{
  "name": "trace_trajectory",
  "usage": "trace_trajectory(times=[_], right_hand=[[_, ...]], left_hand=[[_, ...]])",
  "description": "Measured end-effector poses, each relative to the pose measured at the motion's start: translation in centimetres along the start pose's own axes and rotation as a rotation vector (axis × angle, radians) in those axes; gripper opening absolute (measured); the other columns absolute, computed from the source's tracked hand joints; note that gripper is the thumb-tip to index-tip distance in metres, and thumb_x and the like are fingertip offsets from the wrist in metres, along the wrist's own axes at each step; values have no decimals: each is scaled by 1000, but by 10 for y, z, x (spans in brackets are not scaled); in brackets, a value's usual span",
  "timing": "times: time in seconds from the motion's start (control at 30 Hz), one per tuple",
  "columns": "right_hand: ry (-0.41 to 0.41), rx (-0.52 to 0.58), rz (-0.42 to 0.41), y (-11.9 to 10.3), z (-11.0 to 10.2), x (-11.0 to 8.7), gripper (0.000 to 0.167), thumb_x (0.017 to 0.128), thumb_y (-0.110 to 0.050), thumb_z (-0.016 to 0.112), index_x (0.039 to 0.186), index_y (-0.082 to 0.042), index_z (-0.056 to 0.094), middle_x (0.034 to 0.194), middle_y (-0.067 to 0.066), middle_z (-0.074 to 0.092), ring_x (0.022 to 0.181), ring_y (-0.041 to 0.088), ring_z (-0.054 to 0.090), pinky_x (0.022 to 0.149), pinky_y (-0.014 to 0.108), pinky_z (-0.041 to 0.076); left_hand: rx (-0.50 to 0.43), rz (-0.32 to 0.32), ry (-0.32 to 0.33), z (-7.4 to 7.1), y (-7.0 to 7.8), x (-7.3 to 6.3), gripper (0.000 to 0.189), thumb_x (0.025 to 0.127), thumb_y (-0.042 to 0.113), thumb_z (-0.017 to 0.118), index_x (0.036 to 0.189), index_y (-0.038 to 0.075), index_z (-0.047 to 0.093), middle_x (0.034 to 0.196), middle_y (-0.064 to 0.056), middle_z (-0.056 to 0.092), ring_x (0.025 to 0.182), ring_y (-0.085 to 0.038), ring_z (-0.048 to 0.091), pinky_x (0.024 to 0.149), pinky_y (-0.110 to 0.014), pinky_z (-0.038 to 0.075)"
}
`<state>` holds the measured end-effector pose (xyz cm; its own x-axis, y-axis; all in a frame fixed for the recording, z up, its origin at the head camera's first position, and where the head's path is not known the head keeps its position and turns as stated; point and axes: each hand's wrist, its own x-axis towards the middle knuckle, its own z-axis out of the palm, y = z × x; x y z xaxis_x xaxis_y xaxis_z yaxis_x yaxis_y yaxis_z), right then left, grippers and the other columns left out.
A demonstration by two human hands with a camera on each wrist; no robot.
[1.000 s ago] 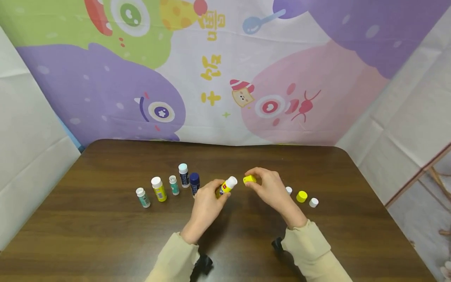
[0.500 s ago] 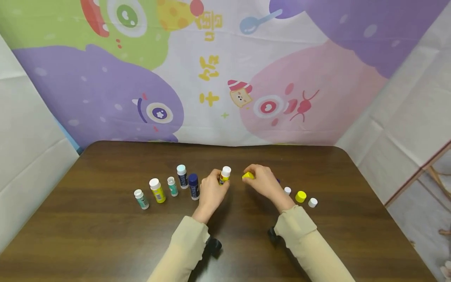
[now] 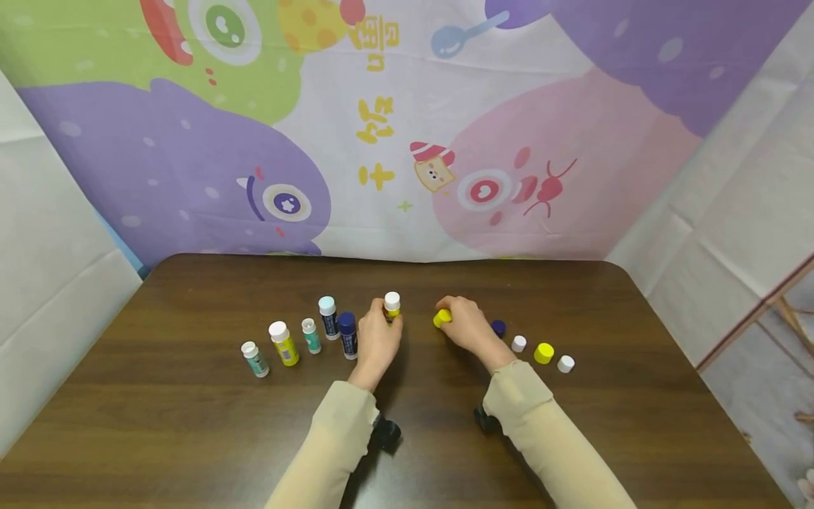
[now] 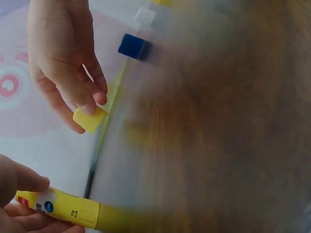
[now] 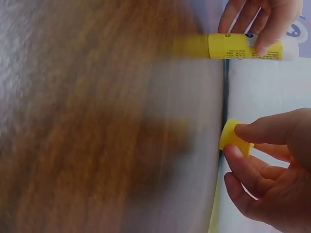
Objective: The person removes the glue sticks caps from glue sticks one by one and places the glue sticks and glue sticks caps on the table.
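My left hand (image 3: 376, 346) grips a yellow glue stick (image 3: 393, 311) that stands upright with its white top facing up. In the left wrist view the thumb and fingers wrap the printed barrel of the glue stick (image 4: 68, 208), whose base is right at the tabletop. To the right, my right hand (image 3: 469, 326) pinches a yellow cap (image 3: 441, 319) between thumb and fingertips. The right wrist view shows this cap (image 5: 236, 138) low over the table, apart from the glue stick (image 5: 238, 46).
Left of the hands stand several uncapped glue sticks: a teal one (image 3: 256, 360), a yellow one (image 3: 284, 344), a smaller teal one (image 3: 311, 337) and two dark blue ones (image 3: 348, 336). Rightward lie a navy cap (image 3: 499, 327), white caps (image 3: 518, 343) and another yellow cap (image 3: 543, 353). A printed cloth (image 3: 381, 233) hangs behind.
The left hand has carried the glue stick left and down, from tilted to upright near the table. The right hand has lowered slightly with its cap, and the navy cap has come into view.
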<state>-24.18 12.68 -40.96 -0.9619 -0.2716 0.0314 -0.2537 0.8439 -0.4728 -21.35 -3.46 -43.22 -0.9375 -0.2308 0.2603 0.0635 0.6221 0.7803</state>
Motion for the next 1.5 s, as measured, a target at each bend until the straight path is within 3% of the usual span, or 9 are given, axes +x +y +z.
trace_trajectory(times=[0.23,0.57,0.77,0.9,1.03,1.13,1.27,1.37,1.5], right_hand=[[4,-24,17,0,4,2,30,80,-8,65,109,-2,61,107,16,61,94,26,56,82,39,46],[28,-55,26,3,9,3,27,80,-10,66,106,-5,64,101,16,62,89,27,57,78,40,46],[9,-30,60,2,7,0,37,81,-13,65,117,-4,58,108,18,58,96,30,57,84,43,46],[1,-19,85,2,7,-2,44,82,-17,65,122,-3,53,114,19,55,100,33,56,87,45,44],[12,-25,85,-3,3,-6,48,83,-20,64,126,-5,50,119,18,52,98,32,56,85,44,45],[74,-37,49,-9,-3,-9,46,84,-21,63,126,-7,51,118,17,52,97,31,56,84,44,45],[232,4,-40,-23,-8,-14,40,84,-18,63,122,-8,55,116,13,54,105,29,53,88,46,42],[347,87,-150,-35,-8,-17,34,84,-15,63,117,-8,58,114,9,57,107,26,52,90,45,41],[433,192,-318,-51,-4,-21,29,82,-8,65,111,-7,61,108,7,61,100,23,57,86,41,43]], left_hand=[[9,11,21,2,1,1,26,81,10,64,102,-1,55,98,-21,65,87,-37,63,77,-47,48],[18,25,24,3,3,0,26,81,12,65,102,0,56,97,-20,66,87,-36,63,76,-46,48],[-19,14,-6,1,7,-3,49,80,12,67,122,-2,45,112,-20,58,98,-34,59,84,-45,46],[-29,61,-10,-5,14,-6,63,82,12,66,134,0,33,124,-20,49,107,-33,55,88,-44,45],[2,153,9,-17,26,-10,65,82,13,66,136,3,31,128,-18,45,106,-33,55,85,-42,48],[29,248,61,-28,33,-11,62,81,12,67,134,3,36,125,-17,48,102,-31,57,80,-40,50],[41,351,157,-48,34,-15,54,80,8,67,128,1,43,121,-16,51,105,-29,54,80,-40,49],[50,378,209,-62,26,-19,53,80,5,66,127,0,44,120,-16,51,109,-28,51,86,-41,45],[79,355,214,-74,12,-29,57,78,5,68,129,0,41,119,-17,50,109,-30,49,88,-42,42]])
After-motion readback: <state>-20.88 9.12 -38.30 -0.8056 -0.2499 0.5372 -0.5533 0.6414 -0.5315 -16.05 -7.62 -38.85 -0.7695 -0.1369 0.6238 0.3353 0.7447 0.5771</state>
